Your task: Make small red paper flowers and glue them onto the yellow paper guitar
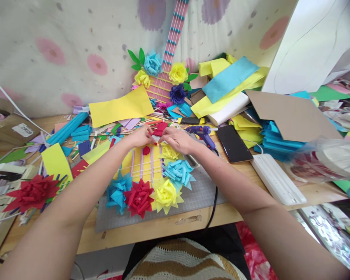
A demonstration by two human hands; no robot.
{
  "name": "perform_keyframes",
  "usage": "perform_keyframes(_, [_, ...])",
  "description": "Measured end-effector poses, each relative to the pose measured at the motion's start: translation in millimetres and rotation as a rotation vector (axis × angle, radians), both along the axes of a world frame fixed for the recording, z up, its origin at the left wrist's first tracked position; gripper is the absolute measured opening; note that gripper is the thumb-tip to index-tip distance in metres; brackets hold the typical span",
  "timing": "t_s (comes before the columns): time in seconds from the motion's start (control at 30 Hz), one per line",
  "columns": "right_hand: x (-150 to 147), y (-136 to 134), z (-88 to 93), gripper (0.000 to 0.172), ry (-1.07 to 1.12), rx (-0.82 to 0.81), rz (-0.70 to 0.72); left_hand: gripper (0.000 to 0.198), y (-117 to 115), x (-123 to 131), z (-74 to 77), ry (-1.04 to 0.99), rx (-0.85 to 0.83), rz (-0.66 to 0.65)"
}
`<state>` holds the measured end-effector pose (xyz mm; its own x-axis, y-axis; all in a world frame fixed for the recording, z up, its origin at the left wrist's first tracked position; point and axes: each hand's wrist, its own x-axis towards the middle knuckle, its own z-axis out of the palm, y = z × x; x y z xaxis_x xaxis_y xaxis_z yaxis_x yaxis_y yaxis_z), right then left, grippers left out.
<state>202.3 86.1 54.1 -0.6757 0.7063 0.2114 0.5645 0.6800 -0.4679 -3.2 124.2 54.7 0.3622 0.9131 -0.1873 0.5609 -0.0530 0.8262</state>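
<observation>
Both my hands meet over the far edge of a yellow, flower-decorated craft piece (137,165) with purple strips and pale strings. My left hand (142,136) has its fingers pinched together. From the right, my right hand (175,140) reaches in with fingers bent and closed; whatever lies between the fingertips is too small to make out. Red paper (161,129) shows just behind the fingertips. A small red roll (146,150) sits on the yellow piece below them. Red (139,197), yellow (166,194) and blue (179,173) paper flowers line its near edge.
A purple glue gun (203,135) and a black phone (234,143) lie right of my hands. A grey cutting mat (204,190) is underneath. Behind stands a pink paper guitar (172,42). Paper sheets, a white power strip (278,179) and a red flower (33,193) surround the work.
</observation>
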Motion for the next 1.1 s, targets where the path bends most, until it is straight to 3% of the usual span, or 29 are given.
perform_keyframes(0.2, [12,-4,3.8,0.051,0.079,-0.023,-0.058,0.044,0,-2,0.4,0.002,-0.085,-0.006])
perform_keyframes(0.33, [21,-12,-1.2,0.048,0.17,-0.049,-0.145,0.043,-1,-7,9.4,0.061,-0.029,0.045])
perform_keyframes(0.47, [32,-21,-17.2,0.047,0.248,-0.076,-0.268,0.039,-12,-20,18.0,0.154,0.09,0.099])
perform_keyframes(0.6, [41,-31,-33.4,0.047,0.341,-0.061,-0.362,0.029,-32,-34,12.8,0.19,0.221,0.113])
perform_keyframes(0.73, [44,-37,-37.9,0.047,0.383,-0.099,-0.462,0.024,-49,-39,6.2,0.225,0.238,0.049])
perform_keyframes(0.87, [41,-37,-38.6,0.046,0.364,-0.138,-0.489,0.029,-50,-36,5.6,0.214,0.2,0.016])
perform_keyframes(1.1, [42,-34,-44.6,0.045,0.334,-0.143,-0.481,0.02,-45,-32,4.5,0.159,0.164,0.013])
